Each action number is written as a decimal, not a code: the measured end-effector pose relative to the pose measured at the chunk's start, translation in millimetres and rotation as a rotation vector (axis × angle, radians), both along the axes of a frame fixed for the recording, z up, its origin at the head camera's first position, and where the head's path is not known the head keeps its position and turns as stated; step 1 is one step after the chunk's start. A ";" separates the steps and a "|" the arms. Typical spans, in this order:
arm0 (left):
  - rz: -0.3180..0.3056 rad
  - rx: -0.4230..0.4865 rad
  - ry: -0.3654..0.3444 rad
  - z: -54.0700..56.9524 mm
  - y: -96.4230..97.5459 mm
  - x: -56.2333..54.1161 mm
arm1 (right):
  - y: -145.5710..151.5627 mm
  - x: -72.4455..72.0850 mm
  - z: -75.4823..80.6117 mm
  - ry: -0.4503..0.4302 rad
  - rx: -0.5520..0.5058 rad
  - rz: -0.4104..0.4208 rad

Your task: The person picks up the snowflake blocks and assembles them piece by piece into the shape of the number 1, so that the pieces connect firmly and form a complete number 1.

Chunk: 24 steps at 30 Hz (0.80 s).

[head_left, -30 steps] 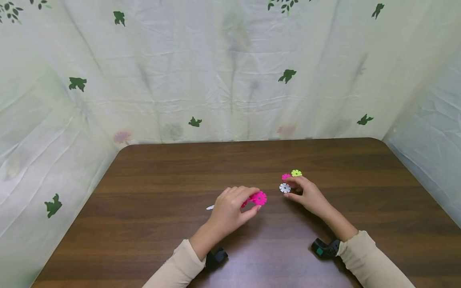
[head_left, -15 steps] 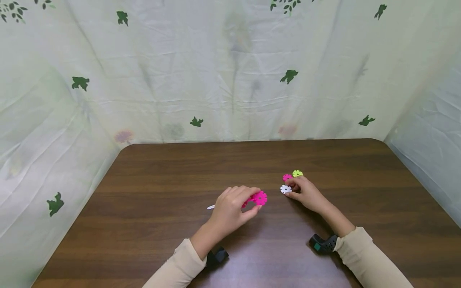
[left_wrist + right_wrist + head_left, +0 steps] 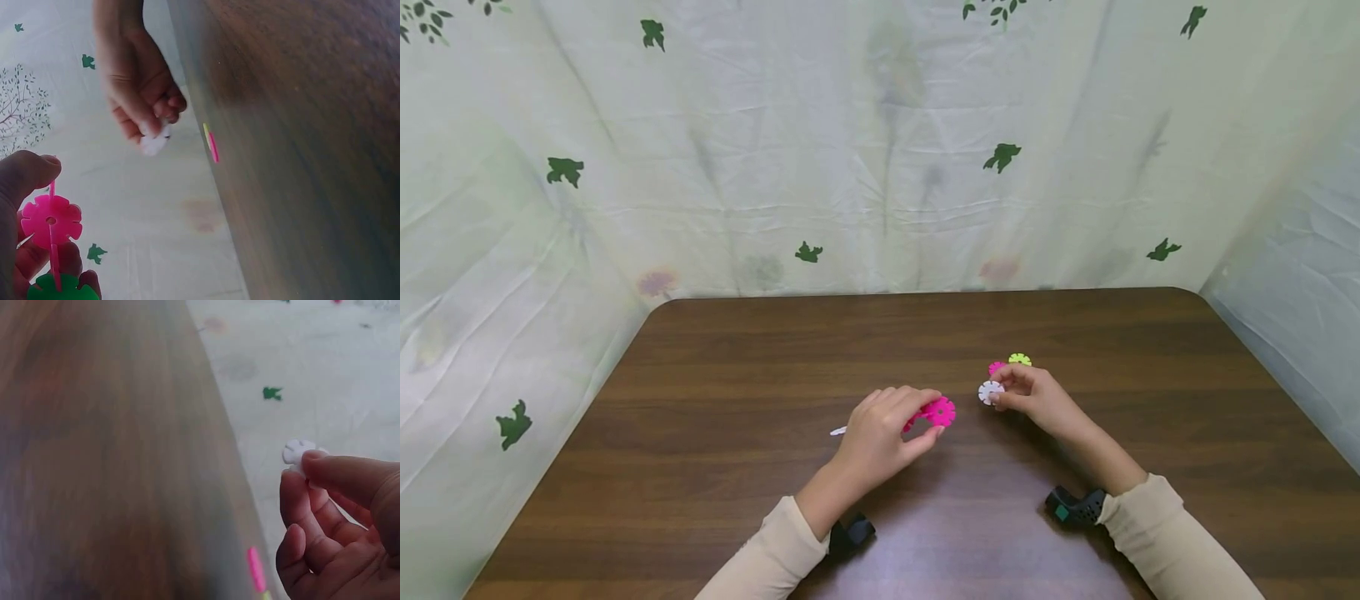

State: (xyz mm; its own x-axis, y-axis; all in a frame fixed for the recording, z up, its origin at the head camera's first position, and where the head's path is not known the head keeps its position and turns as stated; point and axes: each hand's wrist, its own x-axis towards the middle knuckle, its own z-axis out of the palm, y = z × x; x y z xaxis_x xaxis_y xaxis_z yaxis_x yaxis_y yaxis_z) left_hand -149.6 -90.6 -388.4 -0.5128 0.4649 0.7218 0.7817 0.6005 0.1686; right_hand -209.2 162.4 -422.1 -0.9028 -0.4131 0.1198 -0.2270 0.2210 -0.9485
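Note:
My left hand grips a chain of notched plastic flower discs. A pink disc shows at its front between thumb and fingers, and a white disc edge sticks out behind the hand. In the left wrist view another pink disc and a green disc belong to that chain, the rest being hidden by the palm. My right hand pinches a white notched disc between thumb and fingertips. Beyond it a pink disc and a yellow disc lie on the table.
The brown wooden table ends at a far edge against a pale leaf-print curtain. Black wrist cameras stick out under both wrists, one at the left cuff and one at the right cuff.
My right thumb and fingers have closed on the white disc, and it has come off the table, slightly to the left. The left hand and its chain stay in place.

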 end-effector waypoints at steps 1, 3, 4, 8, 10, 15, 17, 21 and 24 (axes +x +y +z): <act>-0.001 0.001 -0.001 -0.1 0.0 0.0 | -1.3 1.6 2.5 0.001 -0.001 0.000; -0.002 0.004 -0.002 -0.1 0.0 0.1 | -4.3 5.3 8.0 0.011 0.006 0.003; -0.003 0.003 -0.004 0.0 0.0 0.2 | -5.8 7.3 10.7 0.015 0.009 0.005; -0.005 -0.001 -0.008 0.3 0.1 0.2 | -13.0 18.0 24.1 0.051 0.021 0.039; -0.008 -0.002 -0.010 0.7 0.2 0.4 | -17.3 24.2 31.4 0.075 0.016 0.063; -0.010 -0.003 -0.020 0.6 0.6 0.5 | -23.5 33.0 37.2 0.132 0.010 0.106; -0.008 -0.002 -0.023 0.3 0.8 0.6 | -24.6 34.2 35.8 0.156 0.009 0.115; -0.008 0.005 -0.026 0.5 0.9 1.0 | -28.0 38.4 36.8 0.212 0.010 0.119; -0.013 0.009 -0.028 0.6 1.2 0.9 | -30.0 41.4 38.4 0.256 0.021 0.105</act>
